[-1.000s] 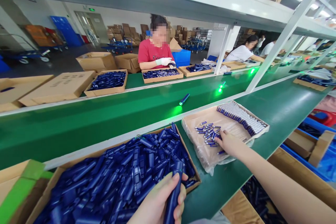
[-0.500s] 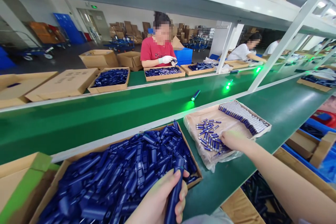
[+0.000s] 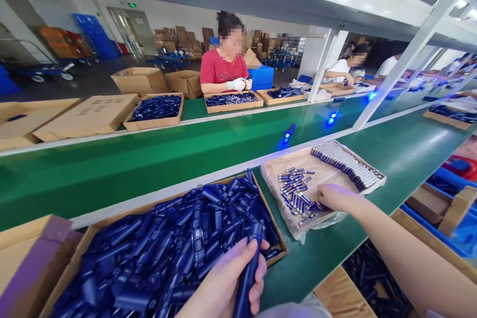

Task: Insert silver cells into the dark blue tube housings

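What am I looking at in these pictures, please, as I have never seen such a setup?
There is no robot here: a person is working bare-handed. Every picture comes from one camera worn on that person's head, looking forward and down. The left hand holds a dark blue tube over a carton heaped with blue plastic parts. The right hand is at a plastic-lined tray; whatever it may hold is hidden. In that tray, small blue-and-silver cylinders lie loose, with more packed in rows. Carton and tray sit on a green bench. Farther back, a lit flashlight, shining blue, lies on a green strip, and a co-worker in red is beyond it.
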Available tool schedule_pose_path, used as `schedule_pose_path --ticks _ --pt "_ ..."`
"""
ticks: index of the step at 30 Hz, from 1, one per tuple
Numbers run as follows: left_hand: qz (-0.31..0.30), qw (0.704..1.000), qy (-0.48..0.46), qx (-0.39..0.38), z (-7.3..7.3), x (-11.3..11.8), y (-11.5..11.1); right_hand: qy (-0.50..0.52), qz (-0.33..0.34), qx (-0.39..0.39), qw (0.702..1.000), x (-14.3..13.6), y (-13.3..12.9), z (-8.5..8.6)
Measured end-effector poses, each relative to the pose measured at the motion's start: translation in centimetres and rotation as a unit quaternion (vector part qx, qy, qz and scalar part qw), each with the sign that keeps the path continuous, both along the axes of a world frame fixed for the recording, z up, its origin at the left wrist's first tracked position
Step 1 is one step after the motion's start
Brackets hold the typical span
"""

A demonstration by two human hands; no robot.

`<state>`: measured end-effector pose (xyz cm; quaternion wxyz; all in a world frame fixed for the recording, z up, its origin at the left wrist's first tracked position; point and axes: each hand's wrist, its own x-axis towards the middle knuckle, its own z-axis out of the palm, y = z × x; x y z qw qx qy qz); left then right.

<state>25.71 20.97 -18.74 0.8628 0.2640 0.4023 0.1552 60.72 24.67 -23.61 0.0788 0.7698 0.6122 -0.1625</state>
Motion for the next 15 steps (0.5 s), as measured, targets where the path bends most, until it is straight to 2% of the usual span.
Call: schedule_pose_path --ticks 2,4,6,9,12,15 --pt "-0.001 1.0 0.002 -0.005 0.1 0.0 -0.1 0.034 0.023 -0.02 0.999 -1.7 -0.1 0.1" --pt "0.0 1.0 0.0 -0.006 0.2 -0.1 -0.1 0.065 0.034 -0.026 0.997 -2.2 0.2 0.6" --pt "0.003 1.0 -0.008 -0.007 0.1 -0.3 -0.2 0.069 0.014 -0.002 0.998 -1.3 1.2 1.2" --pt "0.006 1.0 -0.025 -0.015 -0.2 -0.5 -0.3 0.031 -0.046 0.083 0.995 0.9 3.8 1.5" --pt "0.025 0.999 -0.026 -0.02 -0.2 -0.7 -0.4 0.02 -0.07 0.109 0.991 1.3 6.0 0.4" --pt "0.056 0.998 -0.005 -0.011 0.0 -0.8 -0.5 0.065 -0.03 0.08 0.994 0.0 6.9 -1.1"
